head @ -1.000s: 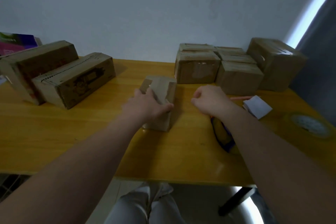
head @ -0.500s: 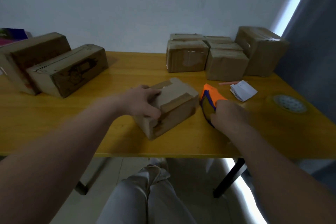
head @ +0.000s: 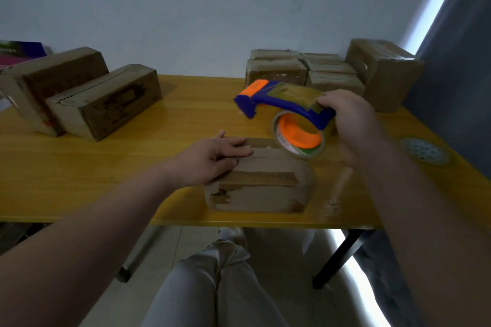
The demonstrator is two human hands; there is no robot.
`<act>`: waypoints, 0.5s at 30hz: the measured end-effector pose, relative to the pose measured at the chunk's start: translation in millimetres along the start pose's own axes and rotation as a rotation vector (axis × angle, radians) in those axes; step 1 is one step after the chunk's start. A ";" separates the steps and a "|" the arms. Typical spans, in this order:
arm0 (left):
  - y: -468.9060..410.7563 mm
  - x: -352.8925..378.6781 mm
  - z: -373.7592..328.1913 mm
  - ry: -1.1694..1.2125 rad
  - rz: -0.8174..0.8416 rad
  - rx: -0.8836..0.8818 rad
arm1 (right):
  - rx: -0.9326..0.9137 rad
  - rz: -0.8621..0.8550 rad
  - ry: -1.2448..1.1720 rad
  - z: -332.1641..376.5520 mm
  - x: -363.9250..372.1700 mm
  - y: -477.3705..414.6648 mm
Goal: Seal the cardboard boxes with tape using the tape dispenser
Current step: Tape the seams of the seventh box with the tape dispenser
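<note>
On the tabletop [head: 106, 167], your left hand [head: 212, 158] lies flat on the box [head: 263, 188]; your right hand [head: 348, 119] grips the dispenser [head: 281, 103] above it.

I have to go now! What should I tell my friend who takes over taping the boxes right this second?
Left hand: flat on top of the small box, fingers straight, holding it down near the front edge of the table.
Right hand: grips the tape dispenser, lifted over the box's far right part.
Done: box in place, dispenser in hand.
Left: run tape along this box's top seam. Whether the other boxes at the back need tape cannot be told.
</note>
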State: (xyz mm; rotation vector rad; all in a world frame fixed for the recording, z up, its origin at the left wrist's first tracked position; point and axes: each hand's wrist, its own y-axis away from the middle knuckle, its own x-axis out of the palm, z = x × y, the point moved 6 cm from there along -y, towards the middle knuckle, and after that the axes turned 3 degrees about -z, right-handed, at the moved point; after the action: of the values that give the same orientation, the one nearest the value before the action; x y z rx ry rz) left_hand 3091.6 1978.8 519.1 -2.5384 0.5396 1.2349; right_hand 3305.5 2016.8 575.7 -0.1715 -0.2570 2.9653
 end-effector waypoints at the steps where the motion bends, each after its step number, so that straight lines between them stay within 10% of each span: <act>1: 1.1 -0.5 0.4 0.007 -0.035 0.020 | 0.050 0.025 -0.102 -2.8 6.4 2.1; 15: 6.1 3.3 32.3 0.390 -0.410 -0.135 | -0.149 0.366 0.313 -10.0 27.8 6.8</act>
State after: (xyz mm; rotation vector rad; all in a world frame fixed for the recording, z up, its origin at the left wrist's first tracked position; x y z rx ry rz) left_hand 3068.3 1985.4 496.7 -2.8256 -0.0048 0.6583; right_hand 3278.5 2016.5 561.9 -0.7699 -0.4458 3.2063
